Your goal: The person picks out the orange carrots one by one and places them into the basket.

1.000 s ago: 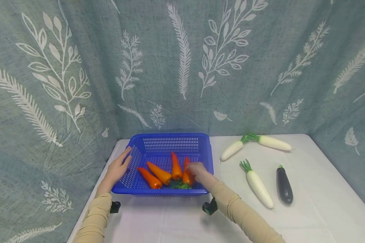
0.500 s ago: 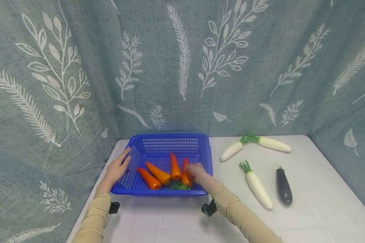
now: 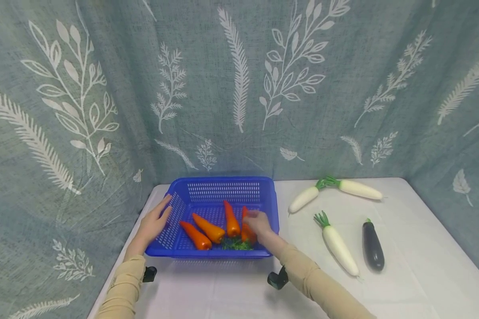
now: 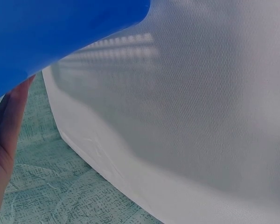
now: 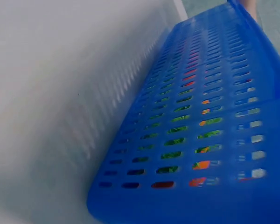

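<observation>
In the head view a blue plastic basket (image 3: 231, 253) with slotted walls holds several orange toy carrots, their green tops bunched at the near side. My right hand (image 3: 257, 223) reaches in and pinches the rightmost carrot (image 3: 245, 235) from above, covering much of it. My left hand (image 3: 151, 226) lies along the basket's left rim with straight fingers and the thumb apart. Left of that grasped carrot lie an upright-pointing carrot (image 3: 232, 221), a slanted carrot (image 3: 209, 228) and the leftmost carrot (image 3: 196, 236). Through the slots of the basket (image 5: 177, 205), the right wrist view shows orange and green patches.
Right of the basket, white radishes with green tops lie on the white table (image 3: 415, 248): one near radish (image 3: 340, 248), a back radish (image 3: 304, 198) and a far radish (image 3: 360, 188). A dark eggplant (image 3: 373, 246) lies beside them. A grey-green curtain (image 3: 231, 88) hangs behind.
My right hand has shifted slightly, its fingers now drawn together at the rightmost carrot, which has tilted a little. The left hand and the basket stay in place.
</observation>
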The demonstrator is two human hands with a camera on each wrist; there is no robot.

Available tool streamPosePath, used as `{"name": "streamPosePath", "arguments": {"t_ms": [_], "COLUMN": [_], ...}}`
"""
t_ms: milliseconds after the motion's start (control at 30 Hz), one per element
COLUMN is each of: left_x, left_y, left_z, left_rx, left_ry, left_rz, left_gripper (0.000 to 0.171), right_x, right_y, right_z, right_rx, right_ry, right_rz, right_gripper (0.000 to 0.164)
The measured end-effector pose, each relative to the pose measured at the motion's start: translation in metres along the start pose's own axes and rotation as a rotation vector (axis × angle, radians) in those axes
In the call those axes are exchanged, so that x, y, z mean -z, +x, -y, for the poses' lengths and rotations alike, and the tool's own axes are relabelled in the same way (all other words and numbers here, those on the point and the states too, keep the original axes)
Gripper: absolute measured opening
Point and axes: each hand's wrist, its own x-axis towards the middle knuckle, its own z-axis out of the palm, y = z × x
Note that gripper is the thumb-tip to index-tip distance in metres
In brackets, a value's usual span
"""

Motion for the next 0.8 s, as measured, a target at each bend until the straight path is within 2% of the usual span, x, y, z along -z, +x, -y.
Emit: {"name": "streamPosePath", "arguments": {"t_ms": [100,200,267,333,400,500,567,633,700,800], "left_x": [0.000,0.001,0.001,0.001,0.002,0.002,0.002,0.001,-0.001,-0.003], "left_y": [0.000,0.000,0.000,0.001,0.001,-0.001,-0.003,-0.005,-0.006,-0.008], "left_z": [0.002,0.003,0.002,0.002,0.001,0.001,0.000,0.000,-0.001,-0.002], "left_rx": [-0.002,-0.012,-0.024,-0.034,-0.037,-0.033,-0.033,-0.042,-0.064,-0.086], "left_ry": [-0.009,-0.015,-0.018,-0.016,-0.004,0.028,0.054,0.069,0.074,0.065], "left_rz": [0.003,-0.002,-0.010,-0.016,-0.023,-0.071,-0.140,-0.249,-0.380,-0.612], "left_gripper": [0.053,0.053,0.052,0.052,0.052,0.050,0.048,0.044,0.039,0.032], "right_x": [0.015,0.030,0.040,0.051,0.063,0.082,0.096,0.110,0.124,0.147], "right_y": [-0.057,-0.097,-0.107,-0.109,-0.111,-0.116,-0.119,-0.121,-0.124,-0.129], "right_z": [0.065,0.112,0.124,0.128,0.130,0.134,0.135,0.134,0.129,0.119], "right_rx": [0.097,0.151,0.219,0.299,0.344,0.341,0.318,0.335,0.370,0.458], "right_ry": [-0.018,0.005,0.052,0.102,0.128,0.101,0.035,-0.028,-0.110,-0.225], "right_rz": [0.040,0.123,0.189,0.249,0.290,0.274,0.208,0.120,0.019,-0.098], "right_gripper": [0.040,0.042,0.042,0.042,0.043,0.043,0.041,0.038,0.034,0.032]}}
